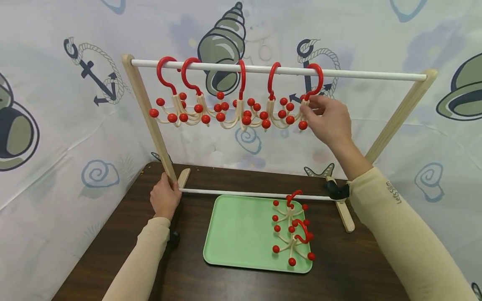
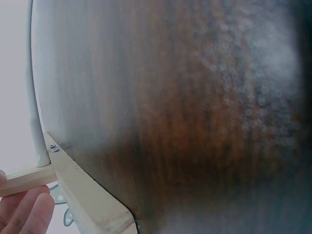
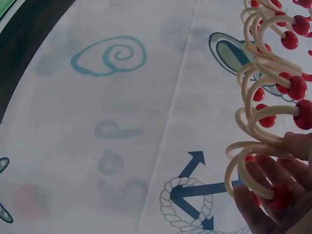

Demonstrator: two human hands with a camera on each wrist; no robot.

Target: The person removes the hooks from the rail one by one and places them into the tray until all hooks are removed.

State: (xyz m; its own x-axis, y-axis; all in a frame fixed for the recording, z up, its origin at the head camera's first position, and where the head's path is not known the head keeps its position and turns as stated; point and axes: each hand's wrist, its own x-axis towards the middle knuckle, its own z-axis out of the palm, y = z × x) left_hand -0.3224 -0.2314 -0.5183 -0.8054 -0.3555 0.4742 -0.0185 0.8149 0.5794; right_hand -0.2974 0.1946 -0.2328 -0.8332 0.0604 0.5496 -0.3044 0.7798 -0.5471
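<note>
My right hand (image 1: 331, 119) pinches the stem of the rightmost multi-armed hanger (image 1: 303, 124), which has a red hook and red ball tips. Its hook loops over the white top rail (image 1: 376, 75). In the right wrist view, the fingers (image 3: 263, 170) are among that hanger's curved cream arms (image 3: 243, 168). Several similar hangers (image 1: 241, 110) hang along the rail to its left. Low on the left, my left hand (image 1: 165, 195) grips the stand's wooden upright (image 1: 152, 125). The left wrist view shows fingers (image 2: 36, 214) and part of the thumb on the wood.
A light green tray (image 1: 241, 234) lies on the dark wooden table (image 1: 180, 267). Two more hangers, one farther back (image 1: 290, 214) and one nearer (image 1: 293, 242), rest at its right side. A white lower bar (image 1: 244, 193) joins the stand's feet behind the tray. Patterned cloth (image 1: 263, 154) hangs behind.
</note>
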